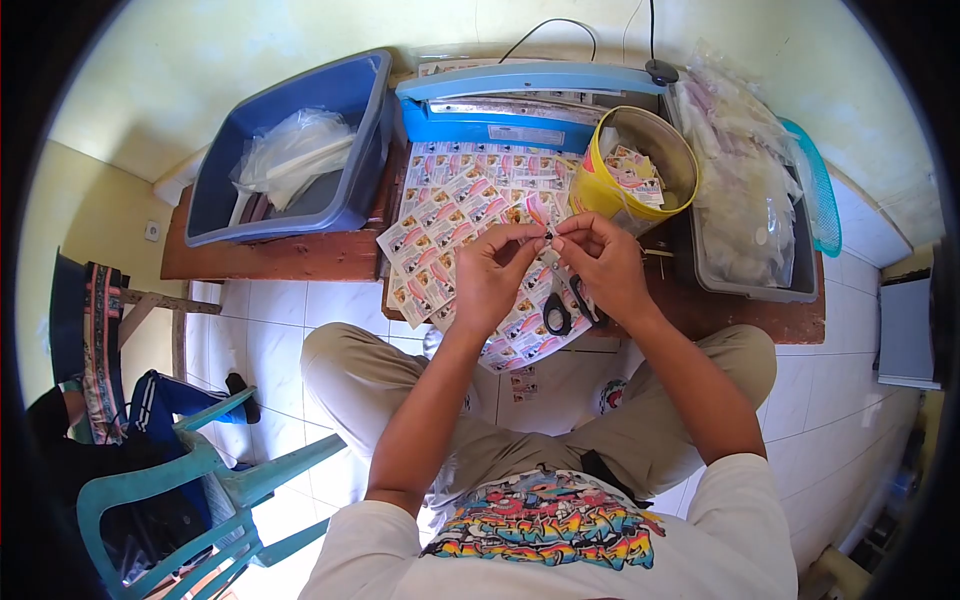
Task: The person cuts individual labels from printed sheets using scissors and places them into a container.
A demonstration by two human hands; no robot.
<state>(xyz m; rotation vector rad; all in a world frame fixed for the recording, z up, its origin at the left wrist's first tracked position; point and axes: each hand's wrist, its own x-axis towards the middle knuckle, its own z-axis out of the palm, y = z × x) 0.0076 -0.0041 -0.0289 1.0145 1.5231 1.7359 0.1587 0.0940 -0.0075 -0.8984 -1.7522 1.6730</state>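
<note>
My left hand (497, 272) and my right hand (607, 262) meet above the sheets, thumbs and index fingers pinched together at the tips. Between them is a small dark object (548, 236), too small to name. A pink and white strip of paper (537, 208) shows just behind the fingertips. Scissors with black handles (557, 315) lie below my hands, partly covered by the right one. Under everything spread printed label sheets (437, 238), overlapping on the wooden table (290, 258).
Behind the sheets stands a blue bag sealer (500, 125). A yellow bucket (588, 185) holds cut labels. At left is a blue basin (215, 190) with plastic bags; at right, a grey tray (755, 293) piled with bags. A green chair (200, 465) stands lower left, near another person's leg.
</note>
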